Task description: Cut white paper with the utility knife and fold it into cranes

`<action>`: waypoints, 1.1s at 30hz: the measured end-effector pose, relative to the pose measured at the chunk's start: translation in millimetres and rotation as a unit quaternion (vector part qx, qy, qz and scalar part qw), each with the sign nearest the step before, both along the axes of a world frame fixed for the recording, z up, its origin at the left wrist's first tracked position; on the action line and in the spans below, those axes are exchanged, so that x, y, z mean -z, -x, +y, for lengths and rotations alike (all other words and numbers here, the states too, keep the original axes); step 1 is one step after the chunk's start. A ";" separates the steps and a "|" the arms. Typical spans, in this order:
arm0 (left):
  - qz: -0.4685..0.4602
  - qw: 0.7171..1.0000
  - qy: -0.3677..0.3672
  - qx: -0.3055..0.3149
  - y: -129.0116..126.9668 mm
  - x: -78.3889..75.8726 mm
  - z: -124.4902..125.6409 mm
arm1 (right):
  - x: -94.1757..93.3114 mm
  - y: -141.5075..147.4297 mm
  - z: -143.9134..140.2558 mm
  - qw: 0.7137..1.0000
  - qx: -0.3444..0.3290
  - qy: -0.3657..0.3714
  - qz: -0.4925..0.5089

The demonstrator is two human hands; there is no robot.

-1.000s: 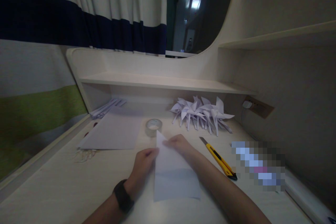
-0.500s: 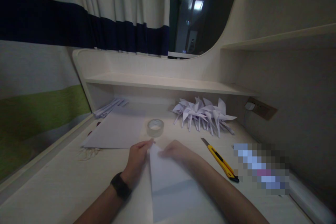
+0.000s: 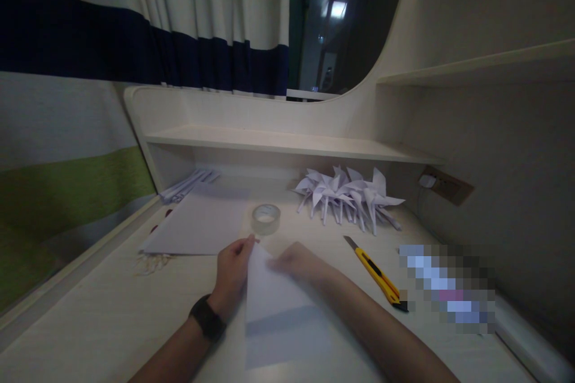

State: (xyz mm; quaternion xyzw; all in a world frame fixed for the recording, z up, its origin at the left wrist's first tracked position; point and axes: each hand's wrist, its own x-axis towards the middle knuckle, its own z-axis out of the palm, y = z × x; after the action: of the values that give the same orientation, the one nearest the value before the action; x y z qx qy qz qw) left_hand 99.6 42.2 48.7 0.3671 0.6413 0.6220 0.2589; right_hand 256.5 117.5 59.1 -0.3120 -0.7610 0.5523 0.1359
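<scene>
Left hand [image 3: 232, 272] pinches the far corner of a white sheet [image 3: 281, 311] between thumb and fingers, while the right hand [image 3: 299, 260], blurred, bends over the sheet's upper right edge; whether its fingertips grip the paper or just press on it, I cannot tell. The sheet slants down between the forearms, in front of the person, with a grey band across its lower part. A dark watch [image 3: 207, 318] circles the left wrist. Just beyond the left fingertips, a roll of tape [image 3: 266, 227] lies flat on the pale surface [image 3: 108, 311]. To its left is a paper stack [image 3: 197, 218], with paper rolls [image 3: 191, 184] behind it. White pinwheels [image 3: 348, 194] crowd together at the back right, under the shelf [image 3: 278, 140]. Nearer, right of the right hand, lies a yellow knife [image 3: 377, 275], its blade out and pointing away from the person.
</scene>
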 end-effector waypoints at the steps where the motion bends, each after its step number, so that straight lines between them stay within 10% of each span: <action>1: 0.003 1.000 0.003 -0.001 0.8 -0.4 0.1 | 0.4 0.4 -0.3 1.000 -0.002 0.000 0.013; 13: -0.017 1.000 -0.002 0.018 -6.8 -2.7 -1.0 | 5.3 12.6 -11.2 0.991 0.108 0.037 0.062; 20: 0.016 1.000 0.009 0.002 -2.4 -2.8 0.3 | 3.7 5.3 -11.8 0.996 0.057 0.068 0.015; 33: 0.111 0.993 -0.011 0.040 1.7 15.6 5.7 | 2.9 -0.5 -9.1 0.994 0.095 -0.033 -0.034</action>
State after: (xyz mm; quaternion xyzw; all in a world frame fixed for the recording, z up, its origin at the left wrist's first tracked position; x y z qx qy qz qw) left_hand 97.9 47.9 33.1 0.4618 0.6438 0.5739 0.2070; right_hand 257.0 108.4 56.2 -0.3968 -0.7498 0.5008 0.1721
